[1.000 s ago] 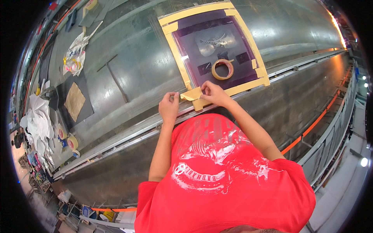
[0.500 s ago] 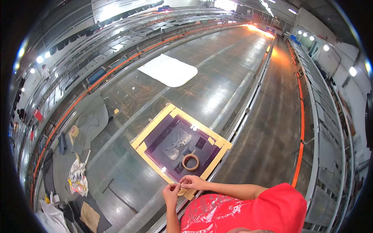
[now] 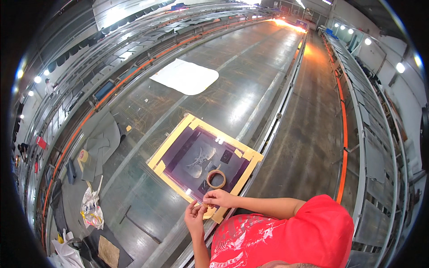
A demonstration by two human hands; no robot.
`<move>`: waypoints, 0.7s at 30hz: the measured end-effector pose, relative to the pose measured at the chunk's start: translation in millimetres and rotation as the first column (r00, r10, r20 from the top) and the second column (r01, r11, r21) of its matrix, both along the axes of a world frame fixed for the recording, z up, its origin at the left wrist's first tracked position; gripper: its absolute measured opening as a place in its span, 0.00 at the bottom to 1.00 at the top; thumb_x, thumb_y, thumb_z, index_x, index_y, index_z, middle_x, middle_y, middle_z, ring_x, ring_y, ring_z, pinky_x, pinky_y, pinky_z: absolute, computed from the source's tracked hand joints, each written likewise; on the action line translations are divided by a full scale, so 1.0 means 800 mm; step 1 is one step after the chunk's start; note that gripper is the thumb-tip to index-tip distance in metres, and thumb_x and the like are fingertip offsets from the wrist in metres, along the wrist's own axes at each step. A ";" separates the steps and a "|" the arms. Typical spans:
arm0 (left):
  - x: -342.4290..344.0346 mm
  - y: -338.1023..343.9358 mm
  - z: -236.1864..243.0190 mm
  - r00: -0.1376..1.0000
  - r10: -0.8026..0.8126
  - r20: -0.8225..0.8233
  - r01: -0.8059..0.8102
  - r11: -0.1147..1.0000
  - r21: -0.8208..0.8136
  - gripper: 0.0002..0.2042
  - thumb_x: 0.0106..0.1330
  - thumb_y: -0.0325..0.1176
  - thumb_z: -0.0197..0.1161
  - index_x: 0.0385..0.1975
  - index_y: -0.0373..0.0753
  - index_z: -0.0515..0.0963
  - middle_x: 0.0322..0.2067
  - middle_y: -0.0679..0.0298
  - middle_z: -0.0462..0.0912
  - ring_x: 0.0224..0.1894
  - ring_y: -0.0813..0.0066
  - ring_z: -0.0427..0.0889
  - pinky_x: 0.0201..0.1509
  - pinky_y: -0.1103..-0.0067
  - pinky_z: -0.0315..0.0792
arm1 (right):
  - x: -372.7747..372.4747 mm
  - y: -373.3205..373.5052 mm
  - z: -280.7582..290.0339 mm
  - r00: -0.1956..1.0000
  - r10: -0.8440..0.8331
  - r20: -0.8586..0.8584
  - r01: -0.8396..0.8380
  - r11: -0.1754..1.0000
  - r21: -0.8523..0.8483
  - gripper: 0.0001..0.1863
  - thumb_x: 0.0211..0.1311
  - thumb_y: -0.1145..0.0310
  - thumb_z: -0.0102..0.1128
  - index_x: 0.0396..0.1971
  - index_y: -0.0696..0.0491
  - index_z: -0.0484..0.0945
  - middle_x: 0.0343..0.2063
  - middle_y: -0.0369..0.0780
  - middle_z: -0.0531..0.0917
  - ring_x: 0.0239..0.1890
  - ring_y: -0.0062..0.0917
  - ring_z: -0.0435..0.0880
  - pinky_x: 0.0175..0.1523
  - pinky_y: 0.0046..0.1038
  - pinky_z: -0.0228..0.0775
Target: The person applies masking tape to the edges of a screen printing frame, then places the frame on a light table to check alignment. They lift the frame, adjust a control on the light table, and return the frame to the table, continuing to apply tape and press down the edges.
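A purple printing screen (image 3: 175,161) lies on the long metal table, its frame covered in pale yellow tape, with a pale skeletal design in the middle. A roll of brown tape (image 3: 216,185) rests flat on the screen. At the near corner, my left hand (image 3: 195,214) and my right hand (image 3: 215,199) meet, fingertips pinched around a piece of yellow tape (image 3: 208,214), partly hidden by the fingers. My forearms come in from the lower edge and the right, over the table's edge.
A white sheet (image 3: 183,76) lies farther along the table. Grey pieces (image 3: 102,143), crumpled plastic (image 3: 91,207) and a tan square (image 3: 108,252) sit at the left. An orange rail (image 3: 342,134) borders the right aisle. Another person (image 3: 48,89) stands far left.
The view has swung up and along the table, showing the aisle and white sheet. My left hand has moved right to meet my right hand at the frame's corner.
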State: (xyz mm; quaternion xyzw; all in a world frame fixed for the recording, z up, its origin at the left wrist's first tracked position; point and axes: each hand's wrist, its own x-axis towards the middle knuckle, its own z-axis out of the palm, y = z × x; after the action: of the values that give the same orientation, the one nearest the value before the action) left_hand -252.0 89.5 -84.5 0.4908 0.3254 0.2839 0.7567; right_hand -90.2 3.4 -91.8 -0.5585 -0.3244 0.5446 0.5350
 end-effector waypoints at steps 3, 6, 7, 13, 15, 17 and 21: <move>0.006 0.004 -0.013 0.998 -0.008 -0.067 0.010 0.999 0.033 0.12 0.63 0.24 0.67 0.44 0.26 0.79 0.31 0.59 0.85 0.33 0.76 0.83 0.41 0.82 0.75 | -0.023 0.003 0.004 0.981 -0.195 0.005 0.190 0.962 0.198 0.11 0.73 0.65 0.55 0.40 0.58 0.76 0.31 0.34 0.80 0.35 0.15 0.78 0.42 0.20 0.72; 0.011 -0.001 0.002 0.996 0.074 -0.049 -0.069 0.993 0.096 0.08 0.64 0.25 0.68 0.38 0.27 0.83 0.30 0.61 0.85 0.33 0.79 0.82 0.40 0.83 0.75 | -0.024 0.002 0.022 0.977 -0.210 0.047 0.195 0.956 0.217 0.09 0.72 0.68 0.56 0.42 0.59 0.75 0.33 0.34 0.81 0.37 0.16 0.80 0.43 0.20 0.73; 0.017 -0.002 0.004 0.997 0.075 -0.031 -0.071 0.991 0.116 0.07 0.64 0.25 0.68 0.37 0.28 0.83 0.29 0.62 0.85 0.32 0.81 0.82 0.39 0.84 0.74 | -0.018 0.000 0.028 0.975 -0.216 0.061 0.197 0.954 0.224 0.09 0.71 0.68 0.57 0.42 0.59 0.75 0.33 0.34 0.81 0.37 0.16 0.80 0.43 0.20 0.73; -0.004 -0.004 0.028 0.977 0.030 -0.210 0.037 0.949 0.312 0.06 0.65 0.25 0.66 0.36 0.27 0.83 0.28 0.64 0.85 0.31 0.83 0.80 0.37 0.84 0.73 | -0.003 -0.005 0.060 0.976 -0.009 0.218 -0.018 0.992 0.122 0.11 0.65 0.69 0.65 0.42 0.59 0.80 0.34 0.34 0.82 0.39 0.16 0.81 0.44 0.20 0.74; -0.002 -0.010 0.028 0.977 0.065 -0.202 0.017 0.924 0.382 0.06 0.64 0.26 0.66 0.34 0.29 0.83 0.27 0.63 0.85 0.30 0.80 0.81 0.37 0.82 0.73 | -0.002 -0.009 0.065 0.941 -0.072 0.332 0.010 0.983 0.185 0.10 0.62 0.69 0.66 0.38 0.60 0.81 0.32 0.38 0.84 0.37 0.19 0.82 0.43 0.23 0.74; -0.003 -0.009 0.022 0.976 0.096 -0.194 0.013 0.867 0.497 0.06 0.63 0.26 0.67 0.33 0.29 0.83 0.26 0.61 0.85 0.30 0.78 0.82 0.37 0.81 0.74 | -0.003 -0.013 0.080 0.905 -0.096 0.414 0.006 0.977 0.214 0.09 0.60 0.69 0.67 0.36 0.60 0.82 0.31 0.40 0.84 0.35 0.22 0.83 0.43 0.25 0.75; -0.014 -0.013 0.042 0.976 0.070 -0.204 0.065 0.806 0.589 0.06 0.65 0.26 0.66 0.35 0.29 0.83 0.29 0.64 0.84 0.32 0.83 0.79 0.38 0.84 0.73 | -0.006 -0.018 0.103 0.832 -0.135 0.539 -0.072 0.936 0.346 0.07 0.59 0.72 0.66 0.35 0.59 0.82 0.31 0.41 0.84 0.35 0.28 0.84 0.41 0.28 0.74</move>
State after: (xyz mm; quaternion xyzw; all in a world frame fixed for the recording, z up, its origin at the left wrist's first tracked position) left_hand -263.0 79.2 -51.3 0.7296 0.3014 0.3172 0.5256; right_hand -95.3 -11.3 -9.1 -0.5927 -0.5479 0.2834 0.5179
